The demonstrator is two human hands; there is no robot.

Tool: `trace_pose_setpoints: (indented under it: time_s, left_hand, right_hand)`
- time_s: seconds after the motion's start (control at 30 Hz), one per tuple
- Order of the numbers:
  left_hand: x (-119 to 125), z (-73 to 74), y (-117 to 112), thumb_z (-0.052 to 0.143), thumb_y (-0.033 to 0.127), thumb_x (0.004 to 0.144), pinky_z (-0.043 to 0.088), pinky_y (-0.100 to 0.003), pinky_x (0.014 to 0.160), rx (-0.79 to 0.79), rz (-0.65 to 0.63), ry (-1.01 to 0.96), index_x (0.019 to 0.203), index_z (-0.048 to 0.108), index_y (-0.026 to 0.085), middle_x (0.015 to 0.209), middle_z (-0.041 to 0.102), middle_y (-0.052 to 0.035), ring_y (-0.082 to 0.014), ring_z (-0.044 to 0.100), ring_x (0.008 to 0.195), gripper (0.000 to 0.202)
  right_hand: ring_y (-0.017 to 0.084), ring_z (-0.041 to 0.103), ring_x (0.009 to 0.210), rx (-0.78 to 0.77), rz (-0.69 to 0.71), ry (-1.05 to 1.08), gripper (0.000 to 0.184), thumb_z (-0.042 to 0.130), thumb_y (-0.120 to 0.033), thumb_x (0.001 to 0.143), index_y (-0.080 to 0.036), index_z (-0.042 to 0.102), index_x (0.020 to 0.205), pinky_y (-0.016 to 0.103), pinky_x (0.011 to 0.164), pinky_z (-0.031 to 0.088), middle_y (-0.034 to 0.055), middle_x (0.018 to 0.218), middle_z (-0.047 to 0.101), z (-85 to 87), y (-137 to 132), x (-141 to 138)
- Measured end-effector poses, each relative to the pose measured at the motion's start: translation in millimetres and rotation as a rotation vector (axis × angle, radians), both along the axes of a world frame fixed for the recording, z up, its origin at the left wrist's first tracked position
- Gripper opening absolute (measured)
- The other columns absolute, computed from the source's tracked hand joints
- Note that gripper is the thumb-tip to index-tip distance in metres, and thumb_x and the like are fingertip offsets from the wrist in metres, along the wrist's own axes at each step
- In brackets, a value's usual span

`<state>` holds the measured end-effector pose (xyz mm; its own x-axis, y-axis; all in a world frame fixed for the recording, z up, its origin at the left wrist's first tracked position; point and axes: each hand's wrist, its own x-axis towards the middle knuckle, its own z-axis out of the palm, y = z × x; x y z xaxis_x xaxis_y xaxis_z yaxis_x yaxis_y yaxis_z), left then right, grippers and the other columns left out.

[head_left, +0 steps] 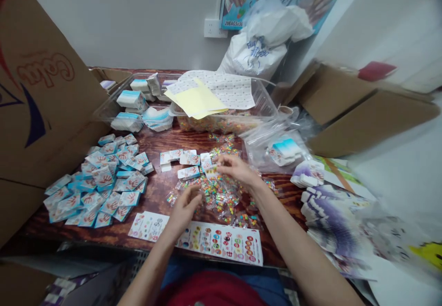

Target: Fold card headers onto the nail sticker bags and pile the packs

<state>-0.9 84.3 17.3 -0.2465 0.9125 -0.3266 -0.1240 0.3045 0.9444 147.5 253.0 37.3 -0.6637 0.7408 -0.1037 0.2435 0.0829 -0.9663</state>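
My right hand (pixel 235 167) is pinched on a small clear packet of colourful pieces (pixel 211 171), held just above a loose heap of the same packets (pixel 224 200) on the wooden table (pixel 162 191). My left hand (pixel 185 206) rests curled at the heap's near left edge, fingertips closed on one of the packets. Several small white and blue header cards (pixel 188 158) lie in a row just beyond the hands. A sticker sheet (pixel 221 241) lies at the table's front edge under my left wrist.
A spread of finished blue-and-white carded packs (pixel 100 181) covers the left. Clear bins with card stacks (pixel 131 103) and yellow and white sheets (pixel 207 96) stand behind. Cardboard boxes (pixel 41 103) flank both sides. Purple printed cards (pixel 328 214) pile up at the right.
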Motion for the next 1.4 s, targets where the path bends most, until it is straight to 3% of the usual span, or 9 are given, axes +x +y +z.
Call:
trace_pose_setpoints:
  time_s: [0.07,0.2,0.4,0.5,0.6,0.7,1.03,1.17,1.4]
  left_hand:
    - [-4.7,-3.3,3.0,0.069,0.047,0.074,0.048,-0.028,0.067,-0.005,0.071,-0.001,0.101,0.062,0.016,0.089,0.069,-0.0059,-0.0175,0.062,0.074,0.042]
    - [-10.6,-6.9,-6.8,0.070,0.048,0.074,0.050,-0.027,0.065,0.000,0.095,-0.045,0.100,0.063,0.016,0.091,0.071,-0.0063,-0.0161,0.064,0.071,0.043]
    - [-16.4,3.5,-21.5,0.071,0.051,0.074,0.053,-0.027,0.069,0.028,0.210,-0.101,0.111,0.063,0.017,0.112,0.068,-0.0101,-0.0190,0.066,0.086,0.051]
    - [-10.0,13.3,-21.0,0.072,0.050,0.075,0.054,-0.030,0.077,0.080,0.075,-0.174,0.122,0.061,0.020,0.131,0.059,-0.0112,-0.0248,0.062,0.106,0.056]
    - [-0.7,18.3,-22.7,0.073,0.046,0.075,0.055,-0.032,0.076,0.096,-0.180,-0.300,0.123,0.062,0.020,0.123,0.064,-0.0114,-0.0255,0.064,0.102,0.056]
    - [4.2,15.3,-29.3,0.073,0.041,0.075,0.053,-0.031,0.074,0.115,-0.275,-0.315,0.118,0.063,0.019,0.113,0.067,-0.0098,-0.0240,0.064,0.097,0.050]
    - [8.6,16.3,-45.3,0.071,0.030,0.076,0.049,-0.038,0.083,0.122,-0.186,0.492,0.123,0.063,0.023,0.112,0.070,-0.0073,-0.0237,0.064,0.086,0.048]
    - [17.5,23.6,-47.3,0.068,0.017,0.077,0.043,-0.042,0.100,0.240,-0.207,0.584,0.124,0.061,0.026,0.125,0.066,-0.0066,-0.0273,0.058,0.115,0.049]
    - [25.0,10.5,-52.4,0.060,0.015,0.083,0.046,-0.043,0.099,0.294,-0.258,0.738,0.130,0.053,0.025,0.126,0.063,-0.0098,-0.0267,0.058,0.116,0.049]
  right_hand:
    - [0.015,0.057,0.085,0.031,0.013,-0.017,0.012,0.069,-0.016,0.064,-0.017,0.057,0.064,0.024,0.071,0.042,0.0046,0.107,0.063,0.0,26.3,-24.8]
    - [0.013,0.054,0.068,0.020,0.056,-0.059,0.019,0.074,-0.012,0.057,-0.017,0.056,0.056,0.023,0.064,0.041,-0.0011,0.073,0.062,-7.5,44.7,-52.0]
    - [0.013,0.053,0.058,-0.049,0.083,-0.014,0.020,0.071,-0.032,0.069,-0.018,0.056,0.070,0.025,0.056,0.043,-0.0028,0.067,0.057,9.0,8.4,-11.5]
    - [0.015,0.057,0.073,-0.120,0.127,0.151,0.025,0.074,-0.039,0.072,-0.018,0.060,0.077,0.027,0.066,0.047,0.0008,0.082,0.059,30.1,-25.3,10.0]
    - [0.017,0.055,0.080,-0.136,0.180,0.249,0.027,0.076,-0.042,0.073,-0.019,0.062,0.074,0.028,0.073,0.046,0.0017,0.085,0.057,41.9,-58.7,19.6]
    - [0.017,0.054,0.082,-0.135,0.186,0.256,0.028,0.075,-0.044,0.074,-0.019,0.062,0.071,0.029,0.074,0.045,0.0022,0.085,0.057,44.2,-81.0,25.7]
    - [0.010,0.041,0.051,-0.152,-0.125,0.023,0.023,0.070,-0.037,0.071,-0.020,0.053,0.070,0.021,0.047,0.030,-0.0050,0.060,0.048,40.9,-98.8,51.4]
    - [0.010,0.039,0.047,-0.147,-0.031,-0.053,0.019,0.067,-0.031,0.070,-0.020,0.053,0.065,0.021,0.046,0.025,-0.0062,0.052,0.046,33.5,-99.4,53.2]
    - [0.012,0.045,0.055,0.100,-0.114,-0.203,0.015,0.062,-0.016,0.068,-0.020,0.051,0.058,0.022,0.051,0.030,-0.0046,0.056,0.048,-0.4,-112.5,32.8]
